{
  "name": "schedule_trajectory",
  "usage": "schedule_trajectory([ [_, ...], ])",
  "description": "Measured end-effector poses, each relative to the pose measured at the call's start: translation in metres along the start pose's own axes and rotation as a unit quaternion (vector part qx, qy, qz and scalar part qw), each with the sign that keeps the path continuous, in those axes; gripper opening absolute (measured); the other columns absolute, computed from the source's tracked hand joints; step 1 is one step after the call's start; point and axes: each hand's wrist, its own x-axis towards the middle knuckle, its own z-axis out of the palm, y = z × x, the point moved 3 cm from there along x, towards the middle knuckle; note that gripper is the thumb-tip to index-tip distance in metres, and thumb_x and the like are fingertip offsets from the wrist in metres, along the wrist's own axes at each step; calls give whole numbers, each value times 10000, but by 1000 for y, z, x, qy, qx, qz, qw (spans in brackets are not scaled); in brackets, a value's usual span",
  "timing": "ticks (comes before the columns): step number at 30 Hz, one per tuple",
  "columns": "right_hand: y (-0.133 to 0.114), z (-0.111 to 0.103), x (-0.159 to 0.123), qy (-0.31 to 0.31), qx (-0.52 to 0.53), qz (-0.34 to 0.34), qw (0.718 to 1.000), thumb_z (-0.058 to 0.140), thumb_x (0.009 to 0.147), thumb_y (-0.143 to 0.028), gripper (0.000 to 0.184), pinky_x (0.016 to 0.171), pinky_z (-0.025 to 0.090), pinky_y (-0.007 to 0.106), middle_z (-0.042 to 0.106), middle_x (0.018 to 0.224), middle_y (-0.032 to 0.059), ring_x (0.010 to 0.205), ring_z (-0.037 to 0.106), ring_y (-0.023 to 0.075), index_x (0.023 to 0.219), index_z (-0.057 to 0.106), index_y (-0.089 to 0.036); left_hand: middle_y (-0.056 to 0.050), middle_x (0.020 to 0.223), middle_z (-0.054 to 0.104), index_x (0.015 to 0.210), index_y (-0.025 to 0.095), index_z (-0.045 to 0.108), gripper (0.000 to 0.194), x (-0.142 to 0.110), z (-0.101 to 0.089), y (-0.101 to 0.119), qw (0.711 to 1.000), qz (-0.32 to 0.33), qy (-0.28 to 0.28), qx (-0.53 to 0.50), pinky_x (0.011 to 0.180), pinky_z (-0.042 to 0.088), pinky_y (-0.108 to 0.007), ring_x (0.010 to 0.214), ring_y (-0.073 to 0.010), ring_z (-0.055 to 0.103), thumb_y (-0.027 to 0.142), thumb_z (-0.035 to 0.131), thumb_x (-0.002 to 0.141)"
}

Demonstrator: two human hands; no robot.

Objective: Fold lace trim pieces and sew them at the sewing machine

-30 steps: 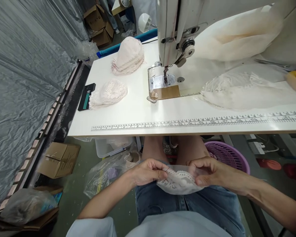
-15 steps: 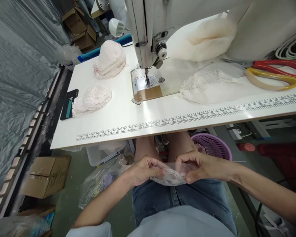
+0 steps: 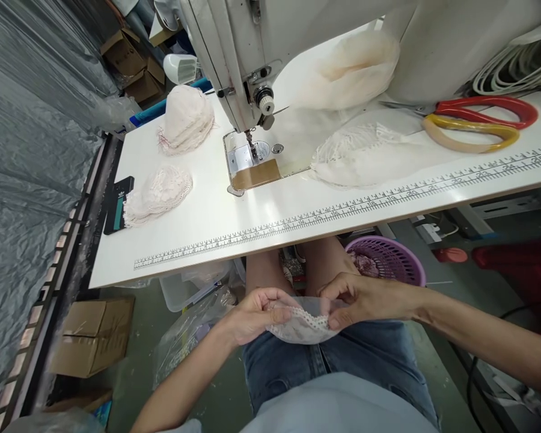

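Observation:
Above my lap, a piece of sheer white lace fabric (image 3: pixel 304 328) with a scalloped edge stretches between my two hands. My left hand (image 3: pixel 260 314) pinches its left end, thumb on top. At the other end my right hand (image 3: pixel 354 304) grips it between thumb and fingers. Ahead, the sewing machine (image 3: pixel 234 66) stands on the white table (image 3: pixel 207 204), its needle over the metal plate (image 3: pixel 252 157). A stack of pale fabric cups (image 3: pixel 187 120) and a lace piece (image 3: pixel 160 192) lie left of the needle; more white lace fabric (image 3: pixel 360 156) lies to the right.
Scissors with red and yellow handles (image 3: pixel 482 123) rest at the table's right. A printed ruler (image 3: pixel 297 224) runs along the front edge. Below are a purple basket (image 3: pixel 401 258), a clear plastic bin (image 3: pixel 174 291) and a cardboard box (image 3: pixel 92 337).
The lace fabric between my hands is spread a little more, with its scalloped edge more visible. My view has tilted and shifted slightly; both hands keep their grip.

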Motion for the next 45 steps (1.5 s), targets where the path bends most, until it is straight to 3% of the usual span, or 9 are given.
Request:
schedule_trajectory([
  [4,1,-3,-3,23,-14,-14,1000,690,737,-403,250,670,409,266,601,720,-1,701,540,146,790,714,-159,-67,752,711,827,102,722,351,-2,-1,1,1000,-6,4,7,625,491,-187,644,-114,642,281,857,557],
  [10,-5,1,-2,-6,-16,-28,999,702,728,-398,252,713,422,281,604,818,15,777,547,166,829,691,-167,-77,769,712,859,104,726,351,-1,4,2,1000,-15,-2,16,645,507,-209,663,-129,651,295,840,587],
  [16,-2,2,4,46,-20,-17,999,683,748,-411,270,641,390,255,578,706,7,694,515,145,721,667,-143,-79,771,713,875,99,724,385,-2,4,3,1000,-8,-1,1,656,507,-203,659,-123,651,297,849,571],
  [22,-8,5,3,15,-12,-3,1000,680,753,-426,293,688,399,264,581,814,19,779,518,163,862,635,-157,-81,782,709,901,99,714,439,-2,2,1,1000,-16,-3,7,662,487,-211,656,-127,645,325,855,553],
  [25,-16,10,7,54,-19,-18,998,627,785,-478,335,650,370,251,526,833,9,764,474,151,938,579,-183,-74,788,701,950,103,695,464,-3,5,5,1000,1,-10,28,693,475,-230,672,-132,640,339,840,578],
  [30,-14,16,18,95,-17,-2,995,648,748,-521,367,558,282,231,406,678,-37,638,379,117,810,546,-174,-20,691,657,1053,137,630,501,-9,8,16,998,15,-12,67,613,438,-201,581,-93,586,370,797,642],
  [36,-3,13,22,81,-11,32,996,694,707,-493,354,608,327,252,545,713,1,678,457,140,765,627,-151,-5,654,635,999,109,607,513,-16,1,10,990,-9,53,130,579,419,-177,549,-65,537,378,807,610],
  [40,0,14,21,58,-1,32,998,695,720,-467,317,598,329,249,540,670,-10,646,449,129,737,654,-153,-26,691,650,962,104,629,501,-18,-1,6,992,-9,47,117,620,443,-204,597,-90,568,389,813,594],
  [45,3,13,19,107,43,52,992,723,688,-474,325,577,338,232,539,679,-15,634,457,122,735,627,-168,-46,793,669,954,117,651,552,-15,-3,-3,995,19,65,68,715,454,-237,688,-114,592,333,870,495],
])
